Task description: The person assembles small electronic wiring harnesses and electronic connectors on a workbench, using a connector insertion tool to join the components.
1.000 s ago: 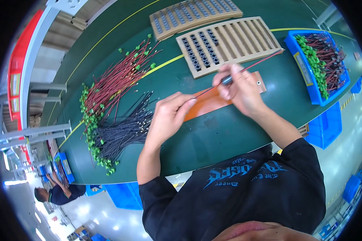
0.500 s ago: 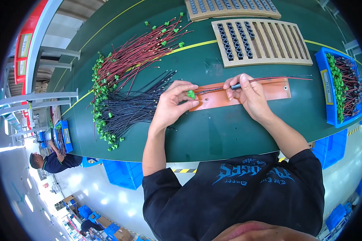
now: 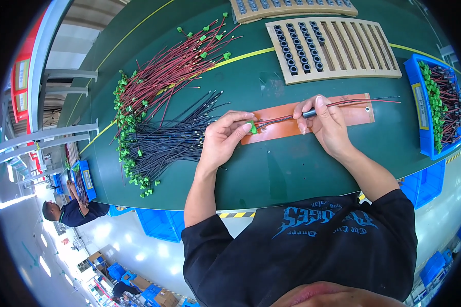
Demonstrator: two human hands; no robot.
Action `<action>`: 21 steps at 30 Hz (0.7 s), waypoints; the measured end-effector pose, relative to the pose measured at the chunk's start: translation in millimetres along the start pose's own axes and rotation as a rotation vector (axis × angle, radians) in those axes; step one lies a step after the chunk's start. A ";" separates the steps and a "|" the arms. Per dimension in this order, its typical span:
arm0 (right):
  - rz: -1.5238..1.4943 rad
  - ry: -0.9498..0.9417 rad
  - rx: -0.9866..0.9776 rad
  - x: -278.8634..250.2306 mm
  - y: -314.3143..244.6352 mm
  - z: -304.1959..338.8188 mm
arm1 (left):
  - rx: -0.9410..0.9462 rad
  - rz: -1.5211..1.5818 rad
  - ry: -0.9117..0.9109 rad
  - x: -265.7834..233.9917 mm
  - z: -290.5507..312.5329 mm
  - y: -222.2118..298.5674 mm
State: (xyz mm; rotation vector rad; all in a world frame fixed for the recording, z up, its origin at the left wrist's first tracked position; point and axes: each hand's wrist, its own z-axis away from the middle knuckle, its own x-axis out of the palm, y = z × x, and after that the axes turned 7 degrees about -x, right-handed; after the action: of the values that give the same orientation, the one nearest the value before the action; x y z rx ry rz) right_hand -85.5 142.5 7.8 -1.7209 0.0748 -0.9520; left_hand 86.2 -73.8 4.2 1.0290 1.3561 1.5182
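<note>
Pinching the green connector [image 3: 252,128] with your left hand [image 3: 223,140], you likely anchor the red and black wires [image 3: 366,100]; your right hand [image 3: 331,128] is closed on the black cylinder [image 3: 309,113] around them, above the orange strip [image 3: 356,114], apparently so the pair lies straight.

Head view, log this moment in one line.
left hand: holds green connector; right hand: holds dark cylinder; red and black wires: through cylinder; beneath: orange strip

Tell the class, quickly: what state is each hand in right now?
Left hand: closed, holding the green plug.
Right hand: closed, holding the black tube around the wires.
</note>
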 end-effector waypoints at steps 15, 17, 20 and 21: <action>-0.029 0.047 -0.036 0.5 0.2 0.6 | -0.050 0.009 0.091 15.9 0.8 2.6; -0.027 0.053 -0.044 0.3 0.8 -0.1 | -0.060 0.011 0.099 18.4 0.6 6.4; -0.008 0.051 -0.055 0.9 0.3 1.1 | -0.090 -0.020 0.110 19.8 1.5 10.6; 0.008 0.046 -0.060 1.3 -0.5 1.8 | -0.132 -0.004 0.127 20.6 2.2 12.0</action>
State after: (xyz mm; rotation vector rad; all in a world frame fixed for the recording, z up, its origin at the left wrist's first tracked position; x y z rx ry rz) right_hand -83.7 143.4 8.8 -1.7522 0.1420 -0.9925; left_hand 81.0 -54.3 17.3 0.8604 1.3235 1.6700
